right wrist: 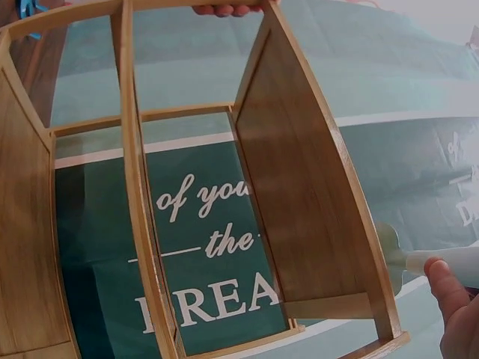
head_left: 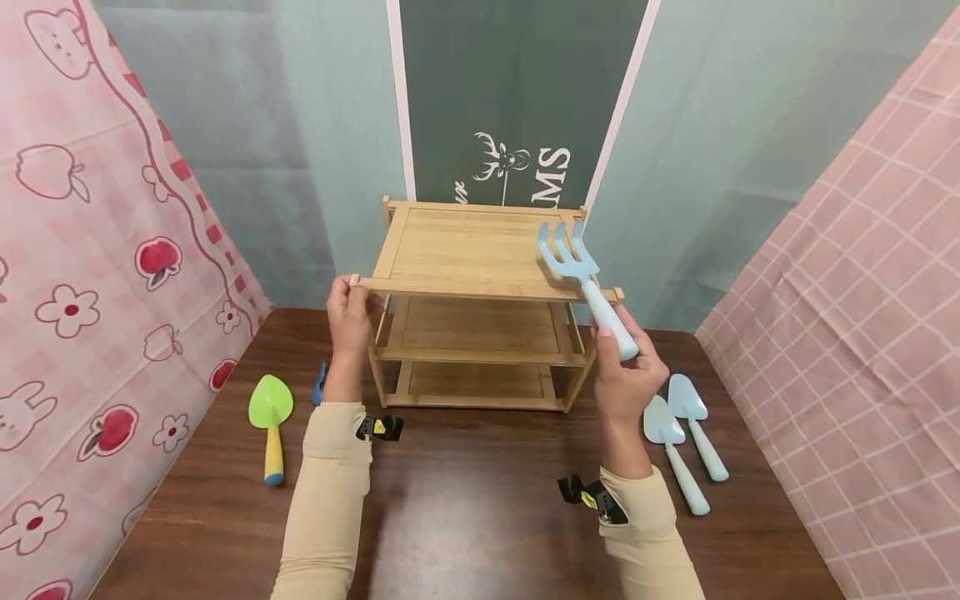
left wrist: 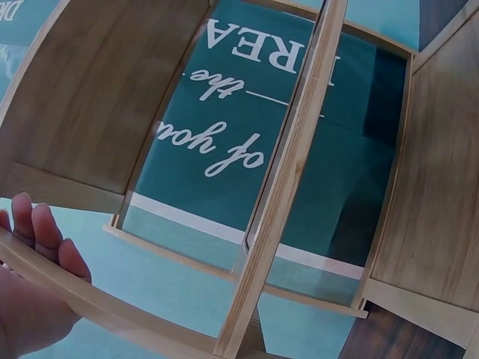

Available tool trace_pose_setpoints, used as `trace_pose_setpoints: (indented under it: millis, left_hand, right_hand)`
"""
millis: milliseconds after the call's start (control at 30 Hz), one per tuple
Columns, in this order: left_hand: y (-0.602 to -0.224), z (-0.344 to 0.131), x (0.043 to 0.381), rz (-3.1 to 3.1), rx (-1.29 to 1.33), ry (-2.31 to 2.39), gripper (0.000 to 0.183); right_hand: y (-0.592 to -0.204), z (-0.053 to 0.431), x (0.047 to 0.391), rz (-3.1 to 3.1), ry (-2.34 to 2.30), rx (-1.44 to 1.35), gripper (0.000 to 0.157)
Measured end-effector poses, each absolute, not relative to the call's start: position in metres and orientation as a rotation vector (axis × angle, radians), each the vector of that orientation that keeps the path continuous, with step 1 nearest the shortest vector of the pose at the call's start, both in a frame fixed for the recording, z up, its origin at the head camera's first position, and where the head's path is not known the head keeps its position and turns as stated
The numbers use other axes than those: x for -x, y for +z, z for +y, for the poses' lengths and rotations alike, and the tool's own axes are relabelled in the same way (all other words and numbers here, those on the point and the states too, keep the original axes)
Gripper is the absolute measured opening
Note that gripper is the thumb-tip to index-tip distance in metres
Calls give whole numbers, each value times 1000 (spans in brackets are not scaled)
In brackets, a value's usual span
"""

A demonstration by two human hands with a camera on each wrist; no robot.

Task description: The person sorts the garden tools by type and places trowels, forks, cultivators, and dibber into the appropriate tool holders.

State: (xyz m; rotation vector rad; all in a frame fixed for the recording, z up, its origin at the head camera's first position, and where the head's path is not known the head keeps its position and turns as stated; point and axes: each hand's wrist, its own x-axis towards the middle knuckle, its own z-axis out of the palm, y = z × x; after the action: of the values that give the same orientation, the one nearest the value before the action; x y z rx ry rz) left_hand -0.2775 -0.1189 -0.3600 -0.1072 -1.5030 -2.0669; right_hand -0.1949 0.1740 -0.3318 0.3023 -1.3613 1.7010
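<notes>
A three-tier wooden shelf rack (head_left: 472, 250) stands at the back of the table. My left hand (head_left: 351, 321) grips the front left corner of its top tier; in the left wrist view, fingertips (left wrist: 46, 232) curl over the wooden rail. Between thumb and fingers, my right hand (head_left: 630, 379) holds a light blue hand fork (head_left: 573, 265) by its handle. Its three tines point up and away, over the right part of the top tier. In the right wrist view, the rack partly hides the fork's head, while the thumb (right wrist: 445, 288) lies along the pale handle.
A green trowel with a yellow handle (head_left: 272, 408) lies at left. Beside the left forearm is a blue object (head_left: 319, 385), partly hidden. Two pale blue trowels (head_left: 663, 423) (head_left: 688, 398) lie at right. Fabric curtains (head_left: 862, 208) surround the table (head_left: 465, 500).
</notes>
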Motion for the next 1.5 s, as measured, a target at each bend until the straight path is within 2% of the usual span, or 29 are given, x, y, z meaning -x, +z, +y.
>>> trace_pose_setpoints:
  millis: [300, 500, 867, 1100, 1333, 1500]
  left_hand:
    - [-357, -119, 276, -1515, 65, -2084, 7]
    - [-359, -118, 276, -1496, 57, -2080, 8]
    - [-363, -117, 278, -1467, 56, -2059, 9]
    - [-364, -118, 279, -1461, 70, -2042, 9]
    - [-366, -117, 280, -1476, 64, -2043, 2]
    - [-366, -117, 281, -1475, 64, -2060, 3]
  right_hand:
    - [-332, 179, 222, -1333, 1727, -225, 32]
    - [-316, 174, 220, -1448, 1689, -183, 33]
    - [-325, 180, 247, -1645, 1446, -102, 30]
    - [-320, 179, 258, -1690, 1455, -57, 29]
    - [-314, 176, 266, -1777, 1417, 28, 33]
    - [-309, 173, 268, -1847, 1456, 21, 37]
